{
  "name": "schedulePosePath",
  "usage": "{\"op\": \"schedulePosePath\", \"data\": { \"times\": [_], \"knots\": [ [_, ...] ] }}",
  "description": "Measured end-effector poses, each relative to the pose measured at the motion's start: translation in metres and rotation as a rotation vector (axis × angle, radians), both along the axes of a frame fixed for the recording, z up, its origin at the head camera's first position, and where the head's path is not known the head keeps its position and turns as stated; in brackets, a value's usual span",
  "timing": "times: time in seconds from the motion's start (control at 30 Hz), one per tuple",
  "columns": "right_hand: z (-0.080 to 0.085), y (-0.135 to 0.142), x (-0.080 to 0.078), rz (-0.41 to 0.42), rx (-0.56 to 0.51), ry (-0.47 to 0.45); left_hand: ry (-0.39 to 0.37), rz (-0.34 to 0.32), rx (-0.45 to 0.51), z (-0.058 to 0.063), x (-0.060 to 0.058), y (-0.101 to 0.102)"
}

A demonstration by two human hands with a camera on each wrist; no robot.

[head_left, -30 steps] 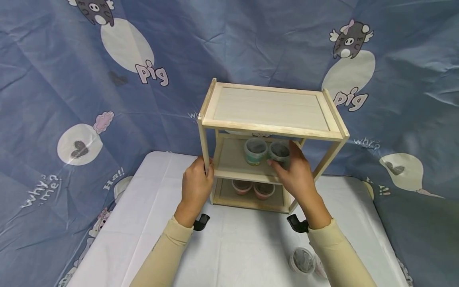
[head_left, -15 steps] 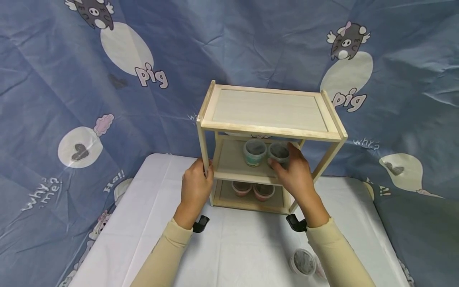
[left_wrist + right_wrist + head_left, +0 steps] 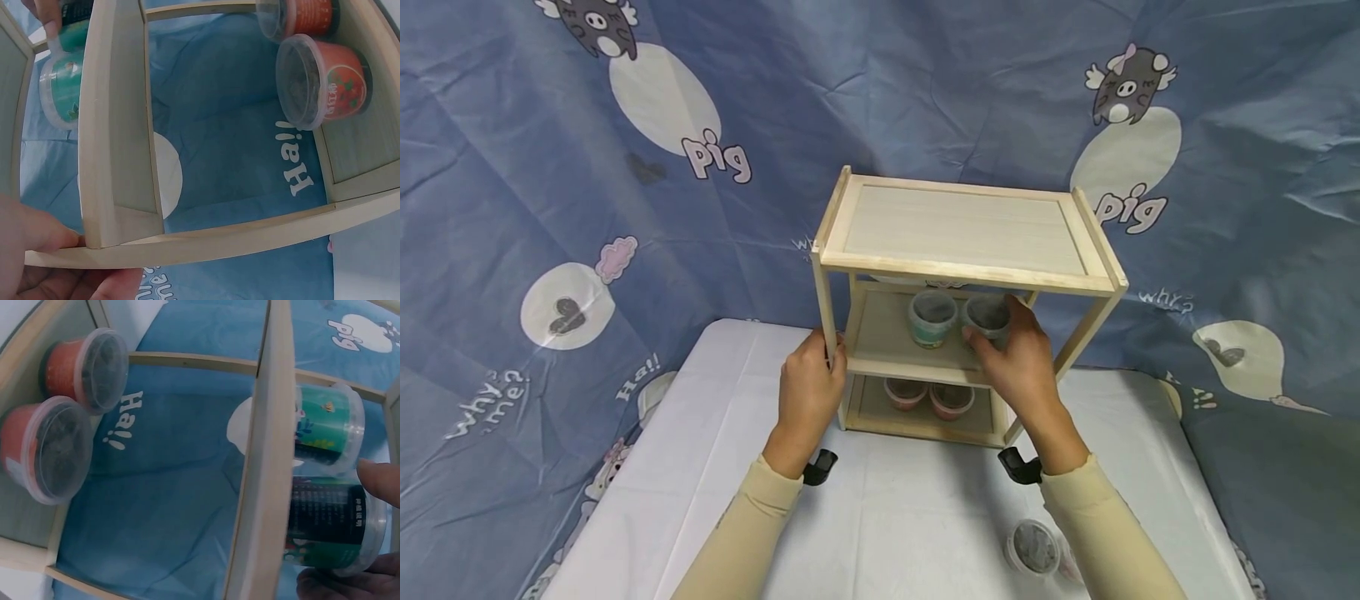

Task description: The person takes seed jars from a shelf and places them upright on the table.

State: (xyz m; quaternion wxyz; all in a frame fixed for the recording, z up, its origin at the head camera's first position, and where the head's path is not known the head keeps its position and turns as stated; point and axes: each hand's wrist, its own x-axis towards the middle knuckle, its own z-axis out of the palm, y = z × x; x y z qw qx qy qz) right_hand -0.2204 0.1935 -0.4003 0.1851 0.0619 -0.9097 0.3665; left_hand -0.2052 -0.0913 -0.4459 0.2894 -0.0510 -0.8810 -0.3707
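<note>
On the left, my left hand (image 3: 811, 379) grips the front post of a small wooden shelf rack (image 3: 962, 227); in the left wrist view the thumb and fingers lie on either side of that post. Inside the rack, my right hand (image 3: 1022, 358) holds a clear-lidded plastic tub (image 3: 328, 519) with a green and black label, thumb on one side and fingers on the other. The tub is at the middle shelf, close beside a second green-labelled tub (image 3: 932, 318). Two red-labelled tubs (image 3: 325, 81) stand side by side on the bottom shelf.
A lidded tub (image 3: 1032, 547) sits on the white-covered table (image 3: 895, 517) near the right forearm, and another tub (image 3: 1070, 562) is partly hidden by the sleeve. A blue cloth (image 3: 760, 108) with pig prints hangs behind the rack.
My right hand and the tub in it have shifted very slightly right, away from the neighbouring tub. The left hand stays on the post.
</note>
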Motion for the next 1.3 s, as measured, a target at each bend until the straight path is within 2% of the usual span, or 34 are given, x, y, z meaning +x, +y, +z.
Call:
{"op": "schedulePosePath", "data": {
  "times": [0.3, 0.47, 0.9, 1.13, 1.3],
  "knots": [
    [0.006, -0.001, 0.009, -0.002, -0.016, 0.061, 0.006, -0.013, 0.001, 0.000, 0.000, -0.001],
    [0.004, -0.001, 0.019, 0.005, -0.016, 0.134, 0.003, -0.024, 0.002, 0.000, -0.001, -0.002],
    [0.012, 0.000, 0.058, 0.041, -0.076, 0.255, 0.018, -0.019, 0.003, 0.000, -0.001, -0.002],
    [0.010, 0.005, 0.085, 0.057, -0.128, 0.234, 0.021, -0.020, 0.003, 0.000, 0.000, -0.001],
    [0.004, 0.011, 0.105, 0.065, -0.118, 0.222, 0.012, -0.020, 0.001, 0.000, 0.000, -0.001]
  ]
}}
